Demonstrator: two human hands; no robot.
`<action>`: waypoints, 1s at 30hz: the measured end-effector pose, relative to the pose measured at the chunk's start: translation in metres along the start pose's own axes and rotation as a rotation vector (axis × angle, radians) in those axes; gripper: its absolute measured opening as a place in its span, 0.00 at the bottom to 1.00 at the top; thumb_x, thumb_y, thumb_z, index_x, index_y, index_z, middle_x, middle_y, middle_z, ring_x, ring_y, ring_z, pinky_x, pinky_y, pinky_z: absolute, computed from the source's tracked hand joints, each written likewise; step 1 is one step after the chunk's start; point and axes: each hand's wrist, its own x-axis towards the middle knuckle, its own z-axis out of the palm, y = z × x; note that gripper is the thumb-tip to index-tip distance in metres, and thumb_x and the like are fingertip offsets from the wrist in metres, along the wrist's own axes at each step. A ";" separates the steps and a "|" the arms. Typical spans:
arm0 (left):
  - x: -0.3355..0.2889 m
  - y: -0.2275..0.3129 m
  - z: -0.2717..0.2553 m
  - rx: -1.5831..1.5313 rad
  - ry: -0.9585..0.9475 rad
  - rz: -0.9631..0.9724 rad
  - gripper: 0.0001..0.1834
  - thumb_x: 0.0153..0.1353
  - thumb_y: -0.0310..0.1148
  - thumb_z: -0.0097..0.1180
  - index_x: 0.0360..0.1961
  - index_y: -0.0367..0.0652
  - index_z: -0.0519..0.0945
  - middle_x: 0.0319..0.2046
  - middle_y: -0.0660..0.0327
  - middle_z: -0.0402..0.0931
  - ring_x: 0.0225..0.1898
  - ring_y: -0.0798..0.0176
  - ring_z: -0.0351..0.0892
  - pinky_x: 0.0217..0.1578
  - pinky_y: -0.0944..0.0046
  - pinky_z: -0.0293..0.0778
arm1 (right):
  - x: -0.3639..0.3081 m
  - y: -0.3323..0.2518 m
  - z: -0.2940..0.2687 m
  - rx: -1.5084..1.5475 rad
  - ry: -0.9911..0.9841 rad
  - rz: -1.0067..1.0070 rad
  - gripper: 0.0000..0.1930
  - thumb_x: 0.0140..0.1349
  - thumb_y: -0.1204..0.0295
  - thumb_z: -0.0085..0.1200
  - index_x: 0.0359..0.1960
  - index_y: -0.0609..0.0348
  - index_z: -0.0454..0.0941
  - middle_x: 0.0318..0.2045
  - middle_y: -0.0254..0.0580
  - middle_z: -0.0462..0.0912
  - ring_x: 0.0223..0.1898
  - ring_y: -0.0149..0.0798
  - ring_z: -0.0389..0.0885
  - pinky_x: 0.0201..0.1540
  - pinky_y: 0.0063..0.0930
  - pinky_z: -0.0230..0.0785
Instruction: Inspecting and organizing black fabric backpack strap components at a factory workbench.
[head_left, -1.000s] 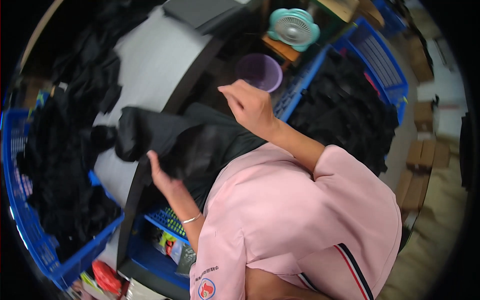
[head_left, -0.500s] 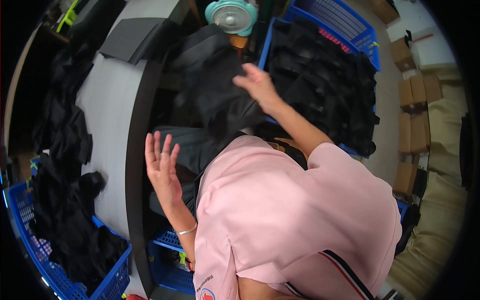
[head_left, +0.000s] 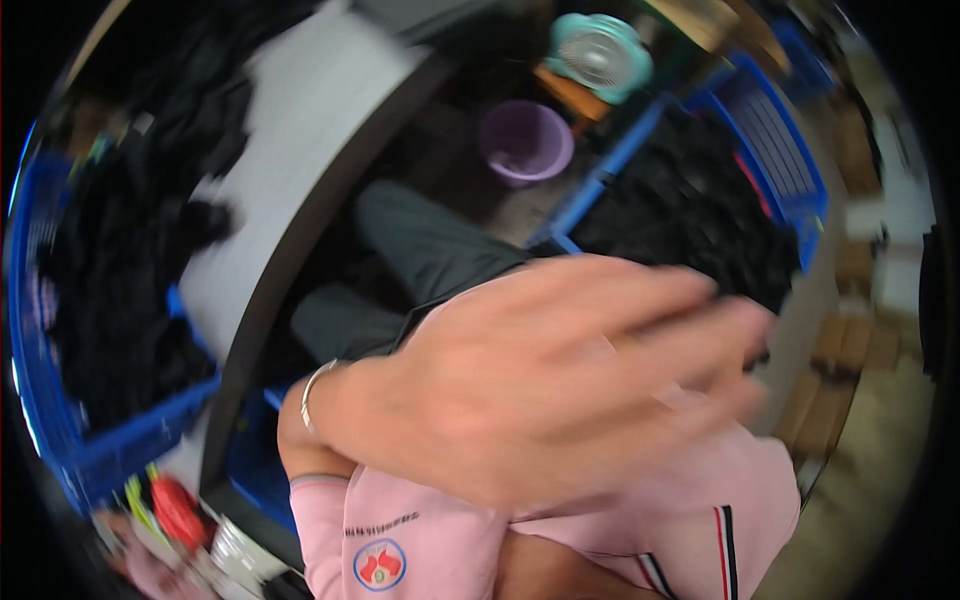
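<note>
My left hand [head_left: 540, 370], with a silver bracelet [head_left: 307, 398] at its wrist, is raised across the middle of the view, large and close. Its fingers point right, stretched out and somewhat smeared by motion, and I see nothing held in them. My right hand does not show. Beyond the left fingers, black cloth pieces [head_left: 680, 200] fill a blue basket [head_left: 605, 175]. Dark grey trousers [head_left: 430, 240] cover my legs, with no cloth lying over them.
A pale table [head_left: 310, 110] runs along the left. Beside it, a blue basket [head_left: 75, 465] holds more black cloth [head_left: 120, 310]. A purple bucket [head_left: 527, 145] and a teal fan [head_left: 600, 58] stand ahead. Cardboard boxes [head_left: 815, 405] line the right side.
The left hand has come up and right, close to view. My right hand has left the picture. The black cloth over my lap is gone, uncovering the bucket. The view has turned.
</note>
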 end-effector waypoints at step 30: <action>-0.059 0.087 -0.167 0.396 1.117 0.134 0.05 0.57 0.30 0.55 0.27 0.50 0.71 0.25 0.64 0.74 0.27 0.59 0.72 0.29 0.53 0.74 | -0.689 -0.658 0.205 0.293 -0.273 -2.564 0.17 0.54 0.81 0.52 0.46 0.56 0.78 0.42 0.41 0.79 0.33 0.42 0.78 0.37 0.34 0.71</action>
